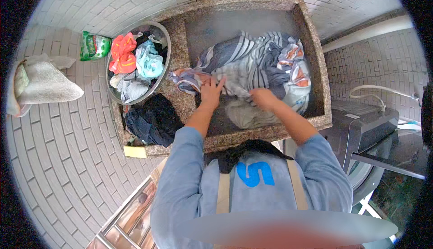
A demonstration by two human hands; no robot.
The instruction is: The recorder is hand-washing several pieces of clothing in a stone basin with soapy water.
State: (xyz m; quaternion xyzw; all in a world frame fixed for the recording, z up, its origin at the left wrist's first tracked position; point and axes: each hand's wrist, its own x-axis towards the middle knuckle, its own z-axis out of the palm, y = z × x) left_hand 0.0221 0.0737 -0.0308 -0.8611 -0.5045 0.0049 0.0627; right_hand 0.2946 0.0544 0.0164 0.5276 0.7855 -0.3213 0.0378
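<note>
A stone wash basin holds a heap of wet laundry in murky water. My left hand rests on the near left side of the heap, fingers apart, beside an orange-and-grey patterned cloth draped over the basin's inner ledge. My right hand is closed on the lower edge of a white-and-dark striped cloth. A pale grey cloth lies partly submerged beneath it. Another patterned orange-and-white piece is bunched at the right side of the heap.
A metal bowl of mixed clothes sits on the left ledge, with dark garments and a yellow bar nearer me. A green bag and a towel are along the left wall. A dark washing machine stands right.
</note>
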